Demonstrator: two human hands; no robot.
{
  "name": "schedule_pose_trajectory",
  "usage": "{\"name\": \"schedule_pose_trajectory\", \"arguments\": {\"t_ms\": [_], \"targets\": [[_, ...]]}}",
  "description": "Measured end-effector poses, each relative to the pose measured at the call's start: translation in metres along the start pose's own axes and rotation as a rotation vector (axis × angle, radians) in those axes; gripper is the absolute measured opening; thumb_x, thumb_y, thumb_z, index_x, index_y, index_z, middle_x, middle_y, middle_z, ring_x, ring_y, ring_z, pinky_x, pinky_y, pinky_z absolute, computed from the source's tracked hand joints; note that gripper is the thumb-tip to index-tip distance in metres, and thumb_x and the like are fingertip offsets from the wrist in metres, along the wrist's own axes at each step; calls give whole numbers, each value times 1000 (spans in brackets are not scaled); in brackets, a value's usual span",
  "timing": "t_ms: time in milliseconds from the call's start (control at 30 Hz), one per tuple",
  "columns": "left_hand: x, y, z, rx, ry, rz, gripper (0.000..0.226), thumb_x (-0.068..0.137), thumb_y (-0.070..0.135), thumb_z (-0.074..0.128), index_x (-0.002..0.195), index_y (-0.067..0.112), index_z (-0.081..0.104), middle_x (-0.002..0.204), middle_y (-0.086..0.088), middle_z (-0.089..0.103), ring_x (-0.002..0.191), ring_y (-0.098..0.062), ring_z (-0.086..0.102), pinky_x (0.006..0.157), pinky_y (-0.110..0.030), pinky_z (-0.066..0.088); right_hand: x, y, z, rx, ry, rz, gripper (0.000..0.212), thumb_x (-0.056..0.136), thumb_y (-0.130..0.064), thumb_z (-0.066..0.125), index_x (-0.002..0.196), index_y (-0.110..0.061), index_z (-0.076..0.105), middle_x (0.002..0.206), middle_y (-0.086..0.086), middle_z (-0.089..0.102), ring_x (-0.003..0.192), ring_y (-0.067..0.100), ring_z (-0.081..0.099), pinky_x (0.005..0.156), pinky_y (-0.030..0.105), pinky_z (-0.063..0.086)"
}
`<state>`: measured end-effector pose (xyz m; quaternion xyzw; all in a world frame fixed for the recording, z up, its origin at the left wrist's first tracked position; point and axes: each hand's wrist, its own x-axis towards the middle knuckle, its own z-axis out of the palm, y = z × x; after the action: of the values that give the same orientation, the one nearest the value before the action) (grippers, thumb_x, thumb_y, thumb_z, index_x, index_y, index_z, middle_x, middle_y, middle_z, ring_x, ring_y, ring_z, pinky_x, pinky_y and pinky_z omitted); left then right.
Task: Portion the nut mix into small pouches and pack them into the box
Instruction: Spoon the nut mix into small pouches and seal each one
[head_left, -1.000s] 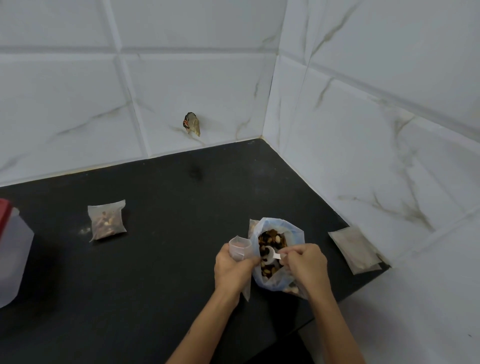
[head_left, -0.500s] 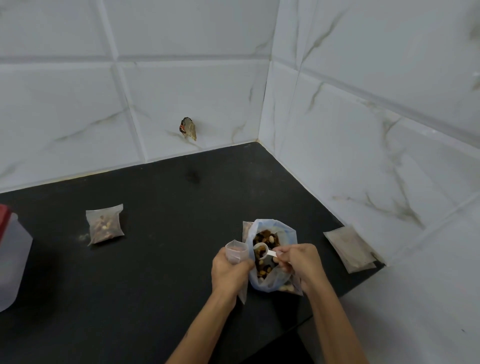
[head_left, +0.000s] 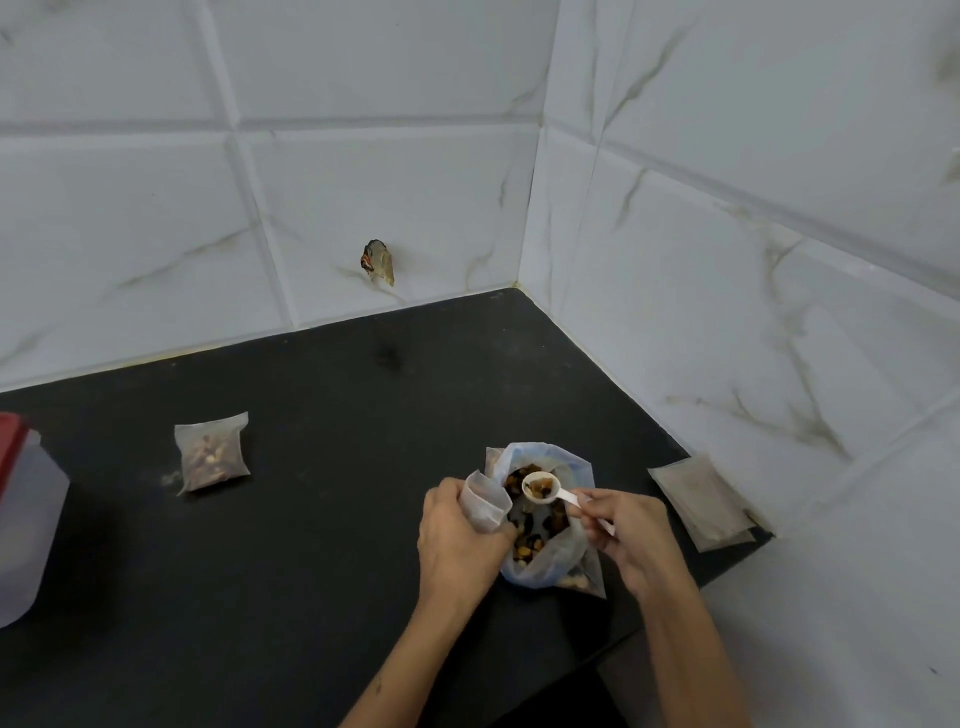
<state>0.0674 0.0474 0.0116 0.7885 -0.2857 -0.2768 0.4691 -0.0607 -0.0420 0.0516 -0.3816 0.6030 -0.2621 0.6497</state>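
A clear bag of nut mix (head_left: 566, 556) stands open on the black counter (head_left: 322, 519). My right hand (head_left: 626, 535) pinches the handle of a small white scoop (head_left: 543, 489), which is lifted above the bag's mouth with nuts in its bowl. My left hand (head_left: 457, 535) grips a small translucent pouch (head_left: 485, 501), held open-topped just left of the scoop. A filled pouch (head_left: 210, 451) lies flat on the counter to the left. The box (head_left: 26, 525), translucent with a red lid part, shows at the left edge.
Several empty pouches (head_left: 701, 501) lie stacked by the right wall. White marble-look tiled walls meet at a corner behind the counter. A small dark scrap (head_left: 378, 262) sticks to the back wall. The counter's front edge runs just right of my right forearm.
The scoop has risen out of the nut bag with a load of nuts and sits next to the open pouch. My left hand has kept the pouch in place.
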Motion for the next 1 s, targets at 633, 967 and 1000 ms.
{"name": "schedule_pose_trajectory", "arguments": {"t_ms": [633, 967, 1000], "targets": [[0, 19, -9, -198, -6, 109, 34, 73, 16, 78, 96, 24, 54, 90, 6, 65, 79, -6, 64, 55, -11, 46, -75, -19, 28, -739, -16, -1017, 27, 83, 8, 56, 90, -9, 76, 84, 7, 69, 72, 12, 55, 70, 1, 38], [3, 14, -10, -209, -7, 145, 36, 72, 16, 79, 98, 23, 55, 89, 6, 65, 77, 0, 64, 59, -12, 49, -72, -22, 25, -721, 39, -847, 20, 86, -11, 65, 99, -23, 74, 96, -9, 71, 86, -1, 63, 72, 5, 45], [4, 13, -10, -190, -7, 137, 36, 72, 14, 78, 98, 24, 55, 89, 6, 65, 77, -1, 63, 58, -11, 48, -70, -23, 21, -675, 69, -839, 20, 86, -11, 65, 97, -25, 74, 92, -12, 70, 83, -3, 62, 68, 5, 44]]}}
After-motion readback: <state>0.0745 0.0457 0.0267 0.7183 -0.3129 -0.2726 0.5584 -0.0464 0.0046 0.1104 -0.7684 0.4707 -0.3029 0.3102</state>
